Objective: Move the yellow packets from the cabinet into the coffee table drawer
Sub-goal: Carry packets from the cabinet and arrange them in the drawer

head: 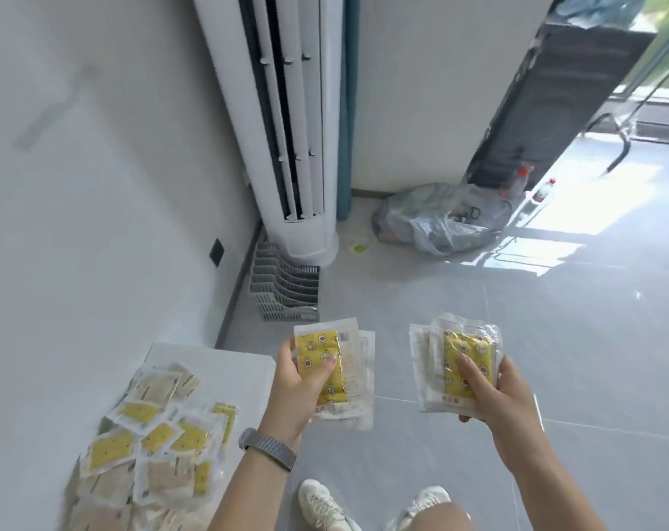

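Fingers of the left hand and right hand clamped small stacks of yellow packets; more lay at eight o'clock. Keeping thumbs pressed should stop slipping.

Both bare forearms reach forward from the bottom of the view, side by side above the two white shoes. The left hand, up and left of the shoes, grips a small stack of yellow packets, thumb laid across the top packet and fingers curled round the left edge. A grey mesh watch band circles its wrist. The right hand, up and right of the shoes, grips a second stack of packets likewise, thumb on top.
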Tool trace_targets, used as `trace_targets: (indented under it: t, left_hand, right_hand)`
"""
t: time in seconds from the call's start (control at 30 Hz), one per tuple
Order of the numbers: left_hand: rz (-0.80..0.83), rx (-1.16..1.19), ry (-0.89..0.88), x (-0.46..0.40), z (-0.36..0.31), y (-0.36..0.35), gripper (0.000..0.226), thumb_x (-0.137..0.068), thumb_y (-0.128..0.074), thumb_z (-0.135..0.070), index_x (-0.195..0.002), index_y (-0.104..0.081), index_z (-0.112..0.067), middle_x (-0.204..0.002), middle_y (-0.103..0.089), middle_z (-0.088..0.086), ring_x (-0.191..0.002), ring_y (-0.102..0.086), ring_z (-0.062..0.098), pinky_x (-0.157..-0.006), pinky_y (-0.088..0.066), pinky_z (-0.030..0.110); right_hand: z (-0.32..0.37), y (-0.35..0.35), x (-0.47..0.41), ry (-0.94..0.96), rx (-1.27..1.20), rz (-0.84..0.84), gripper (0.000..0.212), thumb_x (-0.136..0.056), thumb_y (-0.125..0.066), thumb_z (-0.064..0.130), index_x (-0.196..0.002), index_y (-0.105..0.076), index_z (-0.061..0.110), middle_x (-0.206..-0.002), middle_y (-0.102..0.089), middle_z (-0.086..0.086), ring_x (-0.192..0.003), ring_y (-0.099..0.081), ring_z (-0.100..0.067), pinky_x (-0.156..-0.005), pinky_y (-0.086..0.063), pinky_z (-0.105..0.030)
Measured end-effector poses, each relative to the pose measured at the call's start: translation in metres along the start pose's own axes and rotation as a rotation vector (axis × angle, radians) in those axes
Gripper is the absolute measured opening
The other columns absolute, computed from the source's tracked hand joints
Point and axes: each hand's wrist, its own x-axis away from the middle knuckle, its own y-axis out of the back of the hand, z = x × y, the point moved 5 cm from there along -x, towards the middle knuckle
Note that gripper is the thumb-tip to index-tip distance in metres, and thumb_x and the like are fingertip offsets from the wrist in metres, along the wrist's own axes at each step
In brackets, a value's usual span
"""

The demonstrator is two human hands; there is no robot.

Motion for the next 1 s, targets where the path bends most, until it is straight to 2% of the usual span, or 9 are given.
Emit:
trace_targets:
  t: [0.27, 0.47, 0.57, 0.8, 0.93, 1.0]
  left_hand:
    - [0.278, -0.125, 0.003, 0.018, -0.010, -0.171, 0.047, -0.088, -0.067, -0.007, -0.124, -0.041, -0.022, -0.110, -0.066, 0.002, -0.098, -0.068, 0.017, -0.066, -0.059, 0.025]
    - [0.521, -0.254, 0.006, 0.048, -0.007, -0.302, 0.041, -0.089, -0.066, -0.007, -0.126, -0.047, -0.012, -0.110, -0.067, 0.006, -0.095, -0.069, 0.019, -0.066, -0.059, 0.026]
    - [0.619, -0.324, 0.008, 0.066, 0.001, -0.363, 0.035, -0.090, -0.066, -0.007, -0.121, -0.052, -0.012, -0.107, -0.069, 0.005, -0.093, -0.070, 0.018, -0.065, -0.059, 0.026]
    - [0.866, -0.428, 0.062, 0.121, 0.034, -0.483, 0.027, -0.089, -0.066, -0.004, -0.112, -0.057, -0.016, -0.101, -0.071, 0.007, -0.085, -0.070, 0.018, -0.062, -0.058, 0.028]
    - [1.006, -0.517, 0.077, 0.147, 0.055, -0.530, 0.025, -0.088, -0.067, -0.006, -0.110, -0.058, -0.014, -0.101, -0.071, 0.009, -0.085, -0.070, 0.021, -0.067, -0.060, 0.032]
    - [1.075, -0.548, 0.099, 0.157, 0.064, -0.551, 0.024, -0.088, -0.068, -0.007, -0.108, -0.058, -0.014, -0.101, -0.071, 0.010, -0.085, -0.070, 0.021, -0.065, -0.059, 0.032]
  right_hand:
    - [-0.003, 0.159, 0.014, -0.008, -0.171, -0.285, 0.015, -0.091, -0.065, 0.017, -0.099, -0.057, 0.007, -0.074, -0.063, -0.010, -0.048, -0.061, -0.013, -0.040, -0.048, -0.028]
    - [-0.018, 0.269, 0.031, -0.011, -0.257, -0.477, 0.015, -0.091, -0.066, 0.019, -0.097, -0.056, 0.009, -0.070, -0.063, -0.007, -0.048, -0.060, -0.014, -0.041, -0.048, -0.031]
    - [-0.030, 0.318, 0.041, -0.012, -0.286, -0.562, 0.013, -0.091, -0.066, 0.018, -0.094, -0.057, 0.010, -0.075, -0.064, -0.011, -0.050, -0.061, -0.016, -0.041, -0.048, -0.032]
    - [-0.065, 0.417, 0.081, -0.054, -0.375, -0.808, 0.028, -0.089, -0.068, 0.022, -0.101, -0.055, 0.001, -0.076, -0.066, -0.011, -0.055, -0.065, -0.020, -0.042, -0.047, -0.031]
    - [-0.090, 0.446, 0.111, -0.106, -0.473, -0.949, 0.031, -0.087, -0.070, 0.025, -0.101, -0.054, 0.002, -0.091, -0.068, -0.025, -0.070, -0.071, -0.041, -0.044, -0.048, -0.033]
    - [-0.099, 0.452, 0.126, -0.132, -0.509, -1.017, 0.030, -0.087, -0.070, 0.026, -0.102, -0.055, 0.005, -0.094, -0.070, -0.022, -0.074, -0.071, -0.043, -0.046, -0.049, -0.033]
